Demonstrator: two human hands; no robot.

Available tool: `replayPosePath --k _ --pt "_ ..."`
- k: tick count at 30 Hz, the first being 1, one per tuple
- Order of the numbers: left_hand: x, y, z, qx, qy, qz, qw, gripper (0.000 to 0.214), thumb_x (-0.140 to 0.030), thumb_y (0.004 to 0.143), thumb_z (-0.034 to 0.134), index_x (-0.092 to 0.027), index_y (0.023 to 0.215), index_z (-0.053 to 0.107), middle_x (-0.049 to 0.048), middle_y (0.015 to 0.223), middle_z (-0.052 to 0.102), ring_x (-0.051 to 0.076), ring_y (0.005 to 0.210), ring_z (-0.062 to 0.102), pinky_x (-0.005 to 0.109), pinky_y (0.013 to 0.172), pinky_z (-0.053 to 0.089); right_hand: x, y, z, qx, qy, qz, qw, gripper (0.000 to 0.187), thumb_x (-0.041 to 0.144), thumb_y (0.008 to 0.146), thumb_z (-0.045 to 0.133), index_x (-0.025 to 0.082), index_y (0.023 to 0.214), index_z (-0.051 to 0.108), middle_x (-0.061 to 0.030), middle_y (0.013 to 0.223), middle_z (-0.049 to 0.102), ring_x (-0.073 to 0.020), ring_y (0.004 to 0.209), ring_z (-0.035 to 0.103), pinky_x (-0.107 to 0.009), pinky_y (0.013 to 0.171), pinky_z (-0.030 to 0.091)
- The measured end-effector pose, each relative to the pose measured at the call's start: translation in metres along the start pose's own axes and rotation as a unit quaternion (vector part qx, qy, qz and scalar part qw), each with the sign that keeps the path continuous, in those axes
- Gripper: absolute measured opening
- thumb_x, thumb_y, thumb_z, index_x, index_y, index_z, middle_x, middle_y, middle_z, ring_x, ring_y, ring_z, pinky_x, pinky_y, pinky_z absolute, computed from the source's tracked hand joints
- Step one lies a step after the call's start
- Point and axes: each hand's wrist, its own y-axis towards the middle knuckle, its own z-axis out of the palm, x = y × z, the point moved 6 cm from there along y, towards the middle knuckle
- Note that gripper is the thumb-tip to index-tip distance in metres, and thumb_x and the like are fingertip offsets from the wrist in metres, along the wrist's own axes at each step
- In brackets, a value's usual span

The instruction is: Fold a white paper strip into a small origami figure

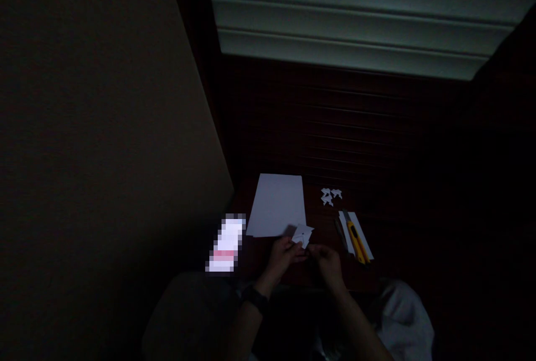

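A small piece of folded white paper (303, 233) is pinched in my left hand (283, 255), just past the near edge of a stack of white sheets. My right hand (327, 263) is close to the paper's lower right side, its fingers curled in. Whether its fingertips grip a corner or only touch it, the dark view does not show. Small folded paper figures (327, 199) lie together on the dark table (288, 274), up and to the right of my hands.
The white sheets (278, 202) lie flat beyond my hands. On the right, a yellow utility knife (355, 240) rests on white paper strips (363, 232), beside a thin dark tool (341, 233). A lit phone (228, 242) is at left, near a wall (125, 98).
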Motion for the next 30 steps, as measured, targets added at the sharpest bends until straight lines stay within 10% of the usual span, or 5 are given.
replayPosePath --k 11,30 --pt "0.001 0.000 0.000 -0.005 0.016 0.006 1.000 0.041 -0.040 0.064 0.069 -0.008 0.086 0.058 0.0142 0.085 0.067 0.026 0.075 0.065 0.045 0.073 0.051 -0.007 0.000 0.004 0.014 0.043 0.045 0.998 0.042 0.053 0.067 0.059 0.012 0.074 0.064 -0.0002 0.049 0.056 -0.0108 0.038 0.045 -0.020 0.038 0.032" --pt "0.001 0.002 0.002 0.012 0.035 -0.017 0.999 0.048 -0.040 0.063 0.070 -0.009 0.097 0.058 0.0158 0.088 0.066 0.026 0.076 0.065 0.043 0.071 0.051 0.029 -0.006 0.001 -0.027 -0.202 -0.135 0.970 0.023 0.035 0.079 0.047 0.018 0.076 0.062 -0.0078 0.072 0.066 -0.0212 0.066 0.060 -0.028 0.061 0.043"
